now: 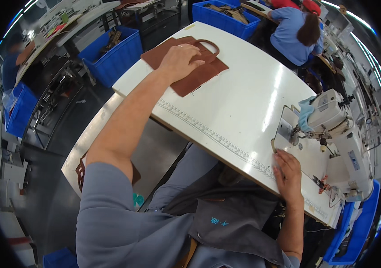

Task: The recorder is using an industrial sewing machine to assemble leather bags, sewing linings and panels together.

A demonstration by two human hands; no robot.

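Observation:
My left hand (pixel 180 61) rests over a brown leather bag piece (pixel 201 77) at the far left of the white table. Its thumb stands apart from the fingers. A rounded leather handle (pixel 210 46) arches from the far side of that piece. My right hand (pixel 288 173) is at the table's near edge, beside the sewing machine (pixel 333 117). Its fingers are curled, with the fingertips by a small curved brownish part (pixel 274 146) at the machine's plate. Whatever lies inside that hand is mostly hidden. A light blue cloth (pixel 305 112) hangs on the machine head.
A ruler strip (pixel 208 132) runs along the near edge of the table (pixel 239 89). Small dark snips (pixel 319 183) lie by reddish threads. Blue bins (pixel 112 56) stand beyond the table. A metal side surface (pixel 93 134) holds brown pieces. Another person (pixel 295 33) sits at the far right.

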